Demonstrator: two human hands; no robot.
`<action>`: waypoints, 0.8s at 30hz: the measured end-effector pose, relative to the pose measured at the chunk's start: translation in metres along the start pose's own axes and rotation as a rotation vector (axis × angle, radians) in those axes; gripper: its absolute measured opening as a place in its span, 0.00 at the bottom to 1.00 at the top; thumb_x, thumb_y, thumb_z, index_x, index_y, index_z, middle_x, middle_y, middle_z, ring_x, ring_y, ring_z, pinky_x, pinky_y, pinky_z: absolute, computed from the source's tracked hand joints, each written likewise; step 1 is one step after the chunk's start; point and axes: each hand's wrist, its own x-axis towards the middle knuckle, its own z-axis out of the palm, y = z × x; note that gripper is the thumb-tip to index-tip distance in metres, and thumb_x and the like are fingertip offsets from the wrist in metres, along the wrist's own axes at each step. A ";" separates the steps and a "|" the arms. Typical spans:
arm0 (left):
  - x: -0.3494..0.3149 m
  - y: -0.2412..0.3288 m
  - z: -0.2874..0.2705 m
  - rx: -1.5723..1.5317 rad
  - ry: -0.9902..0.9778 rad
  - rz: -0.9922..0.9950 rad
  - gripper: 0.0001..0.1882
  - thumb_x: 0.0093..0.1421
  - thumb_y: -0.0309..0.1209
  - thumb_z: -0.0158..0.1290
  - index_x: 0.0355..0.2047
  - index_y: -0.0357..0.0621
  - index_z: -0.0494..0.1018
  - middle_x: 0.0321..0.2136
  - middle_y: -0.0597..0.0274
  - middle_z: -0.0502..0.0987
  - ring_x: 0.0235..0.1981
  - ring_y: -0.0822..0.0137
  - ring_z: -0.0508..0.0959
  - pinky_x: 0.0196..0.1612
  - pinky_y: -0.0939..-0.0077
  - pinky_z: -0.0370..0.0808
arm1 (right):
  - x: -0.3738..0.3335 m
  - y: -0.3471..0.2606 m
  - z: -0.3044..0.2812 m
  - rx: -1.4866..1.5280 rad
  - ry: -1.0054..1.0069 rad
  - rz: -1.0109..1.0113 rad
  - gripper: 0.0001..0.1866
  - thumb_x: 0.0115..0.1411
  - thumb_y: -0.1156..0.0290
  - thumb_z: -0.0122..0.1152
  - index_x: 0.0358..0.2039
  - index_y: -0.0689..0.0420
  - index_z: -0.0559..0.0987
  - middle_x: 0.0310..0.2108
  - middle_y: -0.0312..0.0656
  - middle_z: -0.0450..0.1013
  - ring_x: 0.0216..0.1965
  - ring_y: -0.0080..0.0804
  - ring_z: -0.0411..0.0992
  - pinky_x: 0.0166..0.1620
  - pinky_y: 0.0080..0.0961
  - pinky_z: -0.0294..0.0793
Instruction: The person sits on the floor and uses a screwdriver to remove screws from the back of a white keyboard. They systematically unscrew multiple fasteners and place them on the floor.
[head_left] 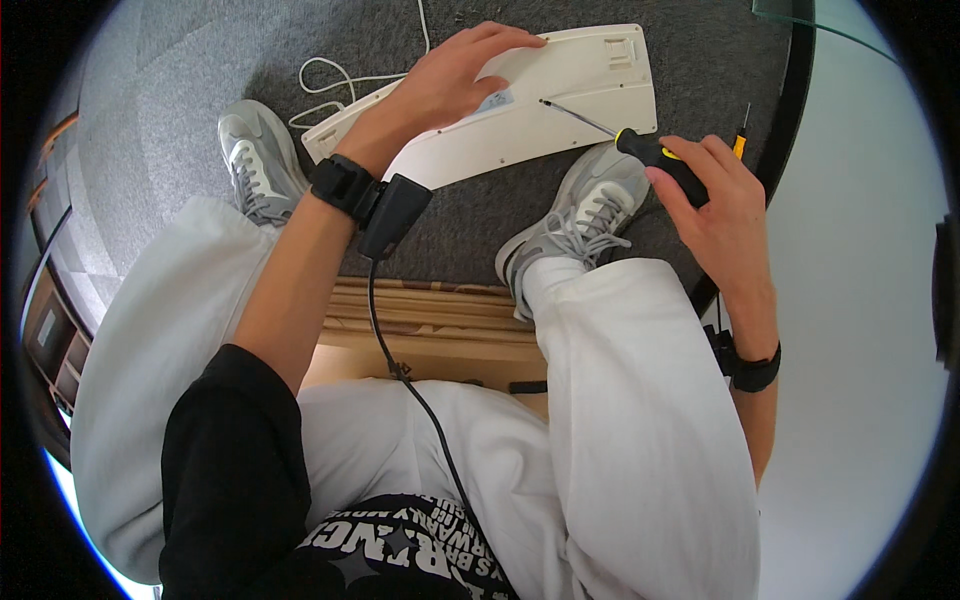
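A white keyboard [560, 75] lies underside up on the dark grey carpet, with small screw holes along its edges and a foot at its far right corner. My left hand [455, 78] rests across its left half, fingers stretched toward the far edge and thumb apart. My right hand [718, 205] is closed around the black and yellow handle of a screwdriver [640, 148]. The screwdriver's shaft slants left, its tip at a small spot near the middle of the keyboard. Whether the tip sits in a screw cannot be told.
A white cable [330, 75] loops on the carpet left of the keyboard. A small yellow-handled screwdriver [741, 138] lies near the carpet's dark right border. My grey shoes [590, 205] stand close by, the right one touching or nearly touching the keyboard. A black cord [430, 410] hangs from my left wrist device.
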 end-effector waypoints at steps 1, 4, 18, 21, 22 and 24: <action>0.000 0.000 0.000 0.012 0.004 0.002 0.29 0.60 0.22 0.56 0.62 0.55 0.68 0.60 0.61 0.70 0.62 0.55 0.70 0.66 0.60 0.68 | 0.001 0.001 0.001 -0.013 -0.001 -0.012 0.15 0.56 0.70 0.72 0.42 0.62 0.81 0.31 0.43 0.72 0.27 0.36 0.74 0.29 0.28 0.72; 0.000 -0.001 0.000 0.022 0.004 0.001 0.29 0.60 0.23 0.56 0.62 0.55 0.69 0.60 0.61 0.70 0.62 0.55 0.70 0.65 0.60 0.68 | 0.005 0.001 0.002 -0.047 -0.012 -0.031 0.15 0.56 0.69 0.71 0.42 0.62 0.81 0.30 0.43 0.73 0.27 0.37 0.74 0.29 0.28 0.72; 0.001 0.000 0.005 -0.005 0.071 0.005 0.28 0.59 0.22 0.55 0.59 0.58 0.70 0.56 0.62 0.72 0.59 0.55 0.71 0.62 0.61 0.70 | 0.067 -0.074 -0.003 -0.456 -0.239 -0.051 0.08 0.54 0.68 0.67 0.30 0.60 0.84 0.24 0.49 0.79 0.23 0.44 0.80 0.31 0.31 0.81; 0.001 0.001 0.005 -0.001 0.040 -0.030 0.28 0.59 0.21 0.56 0.60 0.54 0.70 0.58 0.62 0.71 0.61 0.55 0.69 0.65 0.62 0.67 | 0.077 -0.086 -0.001 -0.488 -0.297 -0.091 0.08 0.50 0.71 0.69 0.32 0.58 0.85 0.26 0.47 0.80 0.26 0.42 0.82 0.34 0.32 0.83; 0.002 0.001 0.004 -0.016 0.040 -0.023 0.29 0.59 0.21 0.56 0.60 0.54 0.70 0.58 0.61 0.71 0.62 0.55 0.69 0.65 0.62 0.67 | 0.077 -0.090 0.000 -0.497 -0.287 -0.122 0.09 0.49 0.71 0.69 0.33 0.58 0.85 0.26 0.47 0.81 0.27 0.41 0.82 0.34 0.32 0.83; 0.002 0.001 0.004 -0.018 0.064 0.028 0.29 0.57 0.21 0.57 0.60 0.54 0.70 0.58 0.59 0.71 0.61 0.53 0.69 0.65 0.61 0.67 | 0.078 -0.094 0.001 -0.513 -0.279 -0.154 0.10 0.48 0.71 0.70 0.34 0.56 0.86 0.27 0.47 0.81 0.28 0.41 0.82 0.34 0.33 0.83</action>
